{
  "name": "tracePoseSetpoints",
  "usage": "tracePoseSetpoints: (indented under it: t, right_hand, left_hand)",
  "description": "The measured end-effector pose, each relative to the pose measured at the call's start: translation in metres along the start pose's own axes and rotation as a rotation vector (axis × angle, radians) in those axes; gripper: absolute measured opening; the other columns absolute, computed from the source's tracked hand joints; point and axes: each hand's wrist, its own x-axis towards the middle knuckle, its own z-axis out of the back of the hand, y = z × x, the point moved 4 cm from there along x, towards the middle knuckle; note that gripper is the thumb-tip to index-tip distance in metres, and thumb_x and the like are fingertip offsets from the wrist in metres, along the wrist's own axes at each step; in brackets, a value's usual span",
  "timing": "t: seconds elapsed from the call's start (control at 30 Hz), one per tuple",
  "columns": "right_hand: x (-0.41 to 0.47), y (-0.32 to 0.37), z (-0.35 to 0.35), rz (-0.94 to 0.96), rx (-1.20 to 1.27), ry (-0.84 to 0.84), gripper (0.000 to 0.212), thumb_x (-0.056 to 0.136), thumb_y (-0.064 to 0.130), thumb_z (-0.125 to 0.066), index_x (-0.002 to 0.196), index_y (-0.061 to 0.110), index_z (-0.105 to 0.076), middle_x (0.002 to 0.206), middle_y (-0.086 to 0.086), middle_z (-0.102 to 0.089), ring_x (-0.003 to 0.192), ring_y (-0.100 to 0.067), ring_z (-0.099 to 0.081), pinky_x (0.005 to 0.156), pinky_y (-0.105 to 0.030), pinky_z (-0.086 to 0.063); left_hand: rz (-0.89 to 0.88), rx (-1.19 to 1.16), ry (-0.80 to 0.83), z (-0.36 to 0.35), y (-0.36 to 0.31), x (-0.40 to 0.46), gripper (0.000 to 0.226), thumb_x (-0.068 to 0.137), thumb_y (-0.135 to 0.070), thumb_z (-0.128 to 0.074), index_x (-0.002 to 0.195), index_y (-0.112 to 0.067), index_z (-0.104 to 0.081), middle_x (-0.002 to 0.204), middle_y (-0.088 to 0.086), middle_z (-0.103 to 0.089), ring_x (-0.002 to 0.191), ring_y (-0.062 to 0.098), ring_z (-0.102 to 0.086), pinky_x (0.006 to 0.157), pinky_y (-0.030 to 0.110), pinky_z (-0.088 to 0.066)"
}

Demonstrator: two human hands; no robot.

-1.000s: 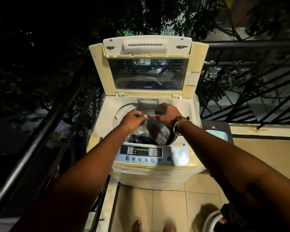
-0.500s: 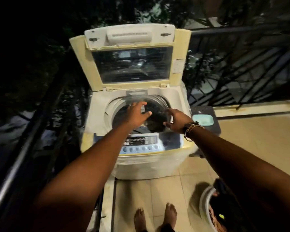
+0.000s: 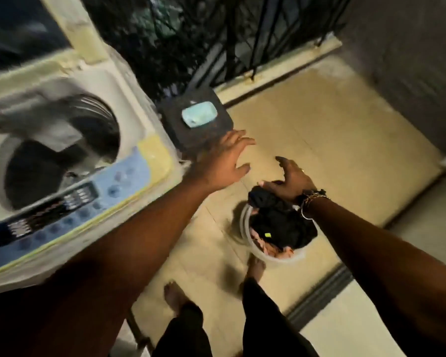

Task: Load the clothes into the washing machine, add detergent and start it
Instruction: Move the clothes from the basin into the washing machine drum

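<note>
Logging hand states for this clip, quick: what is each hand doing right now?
Left hand: open, fingers spread, holding nothing.
Right hand: open, over the dark clothes in the bucket; contact cannot be told.

The washing machine stands at left with its lid raised; the drum mouth is unobstructed from above. Just right of the machine, a dark stool carrying a pale blue dish narrows the gap at the far side. A white bucket heaped with dark clothes occupies the near floor. The railing closes the far edge. Bare tile lies open at right.
</note>
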Motion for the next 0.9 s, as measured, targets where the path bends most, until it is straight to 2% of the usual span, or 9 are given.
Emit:
tracePoseSetpoints:
  t: [0.1,0.2,0.3,0.4,0.57,0.63,0.73,0.83,0.9]
  right_hand:
    - [0.009,-0.092,-0.034,-0.022,-0.069,0.075,0.098,0.074,0.078,-0.066,0.152,0.027,-0.033,0.147,-0.014,-0.046,0.13,-0.039,-0.049,0.102,-0.052,-0.047]
    - [0.026,-0.181,-0.086,-0.089,-0.118,0.141,0.118,0.06,0.093,-0.059,0.153,0.029,-0.026,0.147,-0.012,-0.043,0.128,-0.04,-0.05,0.102,-0.052,-0.048]
    - [0.054,-0.253,-0.147,-0.118,-0.126,0.259,0.128,0.056,0.091,-0.066,0.157,0.028,-0.018,0.154,-0.013,-0.035,0.133,-0.042,-0.045,0.106,-0.056,-0.046]
    - [0.091,-0.29,-0.201,-0.126,-0.131,0.297,0.138,0.052,0.087,-0.073,0.159,0.029,-0.008,0.161,-0.016,-0.023,0.139,-0.046,-0.038,0.109,-0.058,-0.042]
    - [0.133,-0.316,-0.303,-0.253,-0.179,0.406,0.154,0.043,0.081,-0.081,0.159,0.028,0.006,0.165,-0.017,-0.012,0.141,-0.047,-0.035,0.106,-0.062,-0.041]
    - [0.134,-0.315,-0.334,-0.286,-0.278,0.396,0.136,0.056,0.073,-0.081,0.158,0.018,-0.009,0.158,-0.016,-0.027,0.139,-0.043,-0.036,0.108,-0.06,-0.037]
    - [0.135,-0.316,-0.35,-0.353,-0.192,0.188,0.094,0.066,0.067,-0.077,0.137,0.016,-0.043,0.135,-0.01,-0.051,0.127,-0.037,-0.044,0.102,-0.055,-0.037]
    - [0.126,-0.319,-0.336,-0.329,-0.018,0.011,0.06,0.065,0.06,-0.074,0.107,0.021,-0.058,0.111,-0.004,-0.063,0.11,-0.033,-0.054,0.091,-0.048,-0.04]
    - [0.117,-0.316,-0.315,-0.233,0.097,-0.025,0.04,0.07,0.05,-0.07,0.094,0.019,-0.062,0.098,-0.008,-0.066,0.098,-0.035,-0.061,0.08,-0.04,-0.043]
  left_hand:
    - [-0.013,0.043,0.21,-0.122,0.001,0.028,0.069,0.084,-0.04,-0.067,0.147,-0.023,-0.044,0.162,0.012,-0.03,0.15,0.033,-0.025,0.122,0.045,-0.025]
    - [0.08,0.085,0.377,-0.246,0.026,0.036,0.092,0.077,-0.046,-0.073,0.154,-0.021,-0.029,0.163,0.017,-0.024,0.151,0.04,-0.022,0.121,0.051,-0.026]
    - [0.117,0.19,0.533,-0.346,0.059,0.03,0.109,0.074,-0.046,-0.079,0.16,-0.024,-0.015,0.166,0.018,-0.014,0.151,0.044,-0.016,0.121,0.056,-0.026]
    - [0.059,0.302,0.546,-0.404,0.09,0.036,0.117,0.07,-0.041,-0.086,0.16,-0.026,-0.013,0.167,0.017,-0.012,0.15,0.046,-0.017,0.117,0.06,-0.029]
    - [-0.046,0.363,0.56,-0.476,0.134,0.062,0.112,0.075,-0.03,-0.083,0.159,-0.028,-0.01,0.165,0.017,-0.015,0.151,0.045,-0.014,0.119,0.062,-0.021]
    - [-0.084,0.39,0.518,-0.494,0.141,0.067,0.107,0.075,-0.026,-0.081,0.159,-0.03,-0.014,0.161,0.017,-0.027,0.143,0.045,-0.03,0.111,0.059,-0.036]
    - [-0.106,0.436,0.456,-0.51,0.137,0.065,0.091,0.084,-0.026,-0.071,0.159,-0.03,-0.02,0.142,0.017,-0.046,0.118,0.04,-0.05,0.089,0.051,-0.048]
    - [0.019,0.313,0.574,-0.511,0.134,0.049,0.065,0.091,-0.023,-0.065,0.15,-0.022,-0.039,0.14,0.016,-0.047,0.122,0.039,-0.053,0.094,0.049,-0.05]
    - [0.121,0.255,0.603,-0.499,0.132,0.039,0.051,0.089,-0.032,-0.07,0.135,-0.015,-0.054,0.134,0.014,-0.052,0.12,0.036,-0.056,0.094,0.047,-0.05]
